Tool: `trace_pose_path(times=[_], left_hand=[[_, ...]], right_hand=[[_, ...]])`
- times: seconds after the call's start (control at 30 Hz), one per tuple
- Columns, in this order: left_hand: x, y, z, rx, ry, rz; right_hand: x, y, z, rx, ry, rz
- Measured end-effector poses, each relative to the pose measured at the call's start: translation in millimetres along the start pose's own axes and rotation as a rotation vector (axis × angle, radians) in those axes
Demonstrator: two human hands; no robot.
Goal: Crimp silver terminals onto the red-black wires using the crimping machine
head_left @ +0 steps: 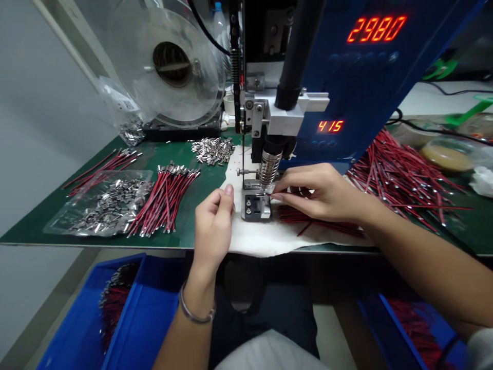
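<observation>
My right hand [316, 192] rests on the white cloth [265, 239], fingertips pinched on a thin red wire end held at the metal fixture [256, 205] under the machine's pressing head [269, 164]. More red wires [308, 216] lie under that hand. My left hand [213, 223] hovers just left of the fixture, thumb against curled fingers in a pinch; what it holds is too small to make out.
A bundle of red wires with metal ends [165, 198], a bag of metal terminals [103, 203] and a loose terminal heap [212, 150] lie left. A big red wire pile [404, 174] lies right. Blue bins [115, 313] sit below the table edge. The blue machine shows 2980 and 415.
</observation>
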State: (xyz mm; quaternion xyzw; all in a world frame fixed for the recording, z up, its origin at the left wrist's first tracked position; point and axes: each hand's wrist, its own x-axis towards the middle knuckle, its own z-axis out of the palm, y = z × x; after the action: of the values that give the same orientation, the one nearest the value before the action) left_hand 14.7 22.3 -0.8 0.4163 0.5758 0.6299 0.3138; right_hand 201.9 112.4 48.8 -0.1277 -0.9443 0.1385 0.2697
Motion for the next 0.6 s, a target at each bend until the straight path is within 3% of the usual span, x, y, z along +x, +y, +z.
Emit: trace_pose_path(times=[0.13, 0.27, 0.33, 0.47, 0.6], left_hand=[[-17, 8, -1.7, 0.062, 0.045, 0.051], [-53, 22, 2.5, 0.092, -0.22, 0.091], [-68, 28, 7.3, 0.044, -0.283, 0.081], [-81, 33, 8.0, -0.038, -0.172, 0.04], [-72, 36, -20.0, 0.082, -0.054, 0.067]], right_hand=[[-1, -13, -7, 0.074, 0.004, -0.087], [1, -44, -10, 0.133, 0.157, -0.103], [3, -59, -5, 0.157, 0.203, -0.069], [7, -73, 9, 0.101, 0.314, -0.087], [2, -86, 7, -0.187, 0.339, -0.136]])
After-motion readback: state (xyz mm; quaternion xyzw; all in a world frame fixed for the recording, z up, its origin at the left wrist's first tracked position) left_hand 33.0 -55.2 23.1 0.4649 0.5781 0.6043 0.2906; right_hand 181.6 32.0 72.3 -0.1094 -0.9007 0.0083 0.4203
